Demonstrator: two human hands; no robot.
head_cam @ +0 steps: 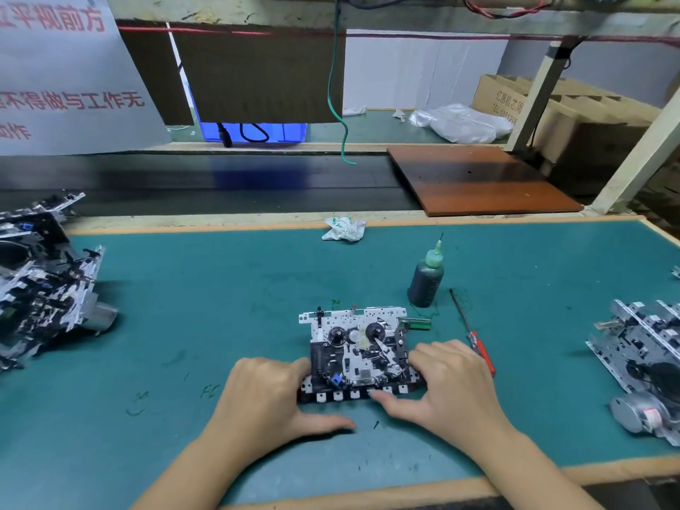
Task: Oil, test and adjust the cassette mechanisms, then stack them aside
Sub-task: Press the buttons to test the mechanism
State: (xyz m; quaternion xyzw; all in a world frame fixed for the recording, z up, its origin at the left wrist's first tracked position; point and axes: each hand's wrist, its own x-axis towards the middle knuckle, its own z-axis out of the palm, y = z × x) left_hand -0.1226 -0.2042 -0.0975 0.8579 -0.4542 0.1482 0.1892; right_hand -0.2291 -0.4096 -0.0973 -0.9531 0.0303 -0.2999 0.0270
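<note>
The green work mat [184, 288] takes up most of the bench, and the cassette mechanism [358, 347] in hand lies flat near its middle, reels up and key row toward the person. A finished-looking pile of mechanisms [44, 281] is heaped at the mat's left edge; more mechanisms [644, 355] wait at the right edge.

The mechanism is steadied from both sides. The left hand [270, 395] is laid against its left edge, fingers fairly straight and pressing rather than clasping, thumb flat on the mat. The right hand [447, 388] is curved around the right edge, with its thumb on the row of keys [353, 393] — this is judged to be the test step. It is best done with the chassis held flat so it cannot rock, one key pressed squarely at a time, and the two reel hubs watched for free movement. Fingers should be kept off the oiled parts.

The oil bottle [427, 281] stands just behind the mechanism, upright, and the red-handled screwdriver [474, 336] lies beside the right hand, ready if adjustment is needed.

Writing: red Chinese characters on the white sheet [66, 68] upper left are only partly shown — "平视前方" and "不得做与工作无" can be read. The cardboard box [515, 101] carries print including "TEL", its digits unclear. Faint pen marks on the mat are illegible.
</note>
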